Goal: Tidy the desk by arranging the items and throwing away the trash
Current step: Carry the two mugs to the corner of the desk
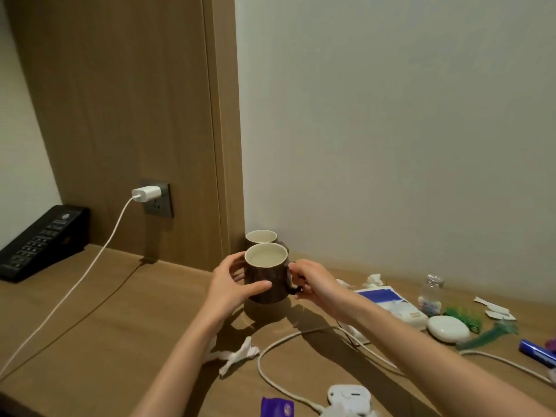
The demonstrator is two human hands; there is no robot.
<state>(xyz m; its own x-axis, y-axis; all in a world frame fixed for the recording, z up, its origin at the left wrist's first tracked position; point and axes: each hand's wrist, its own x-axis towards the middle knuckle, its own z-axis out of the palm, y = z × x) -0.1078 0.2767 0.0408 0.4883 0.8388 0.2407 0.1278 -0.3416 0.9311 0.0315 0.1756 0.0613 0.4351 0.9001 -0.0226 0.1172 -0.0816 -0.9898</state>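
A dark brown mug (266,282) with a white inside is held between both hands near the back of the wooden desk (114,320). My left hand (233,282) wraps round its left side, thumb across the front. My right hand (313,282) grips its handle. A second, matching mug (261,236) stands right behind it in the wall corner. A crumpled white tissue (237,355) lies on the desk below my left forearm. Another tissue (374,279) lies by the wall to the right.
A black phone (39,242) sits at far left. A white charger (146,194) is plugged into the wall socket, its cable (75,287) trailing across the desk. At right lie a blue-white packet (388,299), small bottle (430,294), white round case (448,328), green wrappers (469,320), paper scraps (496,310), a purple wrapper (276,407).
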